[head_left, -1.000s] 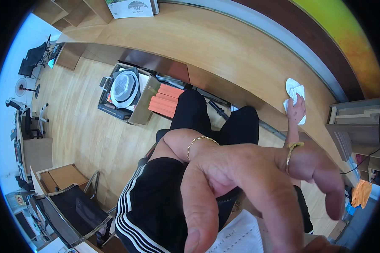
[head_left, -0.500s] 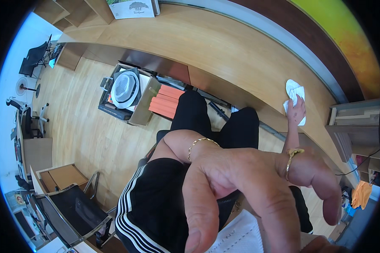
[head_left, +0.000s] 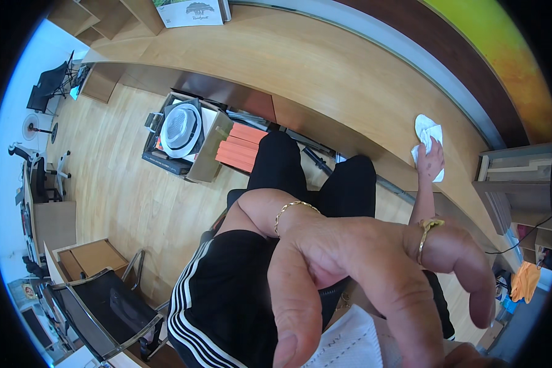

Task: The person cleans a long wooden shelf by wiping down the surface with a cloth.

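My left hand [head_left: 362, 264] is raised very close to the camera, its fingers apart and bent downward, with nothing visible in it. It wears a gold ring and a gold chain bracelet [head_left: 291, 210]. Part of my right forearm is hidden behind it. Over on the right, my right hand [head_left: 430, 161] lies on a crumpled white cloth or tissue [head_left: 428, 127], fingers closed over part of it, on the light wooden desk [head_left: 325, 73]. Below my left hand shows a white piece with a dotted pattern [head_left: 349, 340], partly covered.
Under the desk stand an open carton [head_left: 210, 150] holding a white round object [head_left: 181, 130] and a stack of orange blocks [head_left: 242, 147]. A black mesh chair [head_left: 113, 306] is at the lower left. Grey shelving [head_left: 515, 168] and an orange cloth [head_left: 525, 282] are at the right.
My left hand has shifted slightly to the right in the picture. My right hand and the white cloth have hardly moved.
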Demonstrator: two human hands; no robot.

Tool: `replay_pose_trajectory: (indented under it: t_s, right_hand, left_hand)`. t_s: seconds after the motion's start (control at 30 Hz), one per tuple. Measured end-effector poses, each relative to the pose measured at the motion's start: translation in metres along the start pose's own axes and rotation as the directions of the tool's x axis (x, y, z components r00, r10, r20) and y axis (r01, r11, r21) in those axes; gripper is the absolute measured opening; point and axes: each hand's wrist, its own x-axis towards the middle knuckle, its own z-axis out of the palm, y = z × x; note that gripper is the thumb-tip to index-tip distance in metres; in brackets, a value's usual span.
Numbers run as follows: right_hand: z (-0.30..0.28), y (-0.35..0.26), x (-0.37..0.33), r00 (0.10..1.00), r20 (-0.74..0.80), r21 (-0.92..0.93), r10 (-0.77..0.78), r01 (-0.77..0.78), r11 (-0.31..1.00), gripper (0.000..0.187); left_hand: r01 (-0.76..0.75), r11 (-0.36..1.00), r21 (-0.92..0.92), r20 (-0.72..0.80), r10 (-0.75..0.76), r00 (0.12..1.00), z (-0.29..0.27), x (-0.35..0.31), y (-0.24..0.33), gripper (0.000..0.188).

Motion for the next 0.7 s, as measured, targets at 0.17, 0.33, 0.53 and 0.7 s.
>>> replay_pose_trajectory:
  t_s: [0.17,0.33,0.53,0.7]
  right_hand:
    - [0.000,-0.003,-0.001,1.000,0.008,0.003,-0.002,0.002,1.000,0.052]
    - [0.002,0.008,-0.001,0.999,0.044,0.037,0.020,-0.022,0.999,0.054]
    - [0.009,0.006,0.001,0.999,0.045,0.058,0.008,-0.010,0.998,0.054]
    - [0.006,0.013,0.001,0.999,0.029,0.038,0.031,-0.032,0.999,0.053]
  left_hand:
    - [-0.184,0.982,0.032,0.107,0.180,0.978,-0.010,0.010,0.004,0.037]
    - [-0.367,0.930,0.019,0.221,0.354,0.909,-0.023,0.026,0.005,0.050]
    - [-0.528,0.849,0.013,0.330,0.495,0.804,-0.025,0.029,0.007,0.073]
    - [0.234,0.822,0.518,-0.477,0.051,0.877,-0.065,0.001,-0.006,0.040]
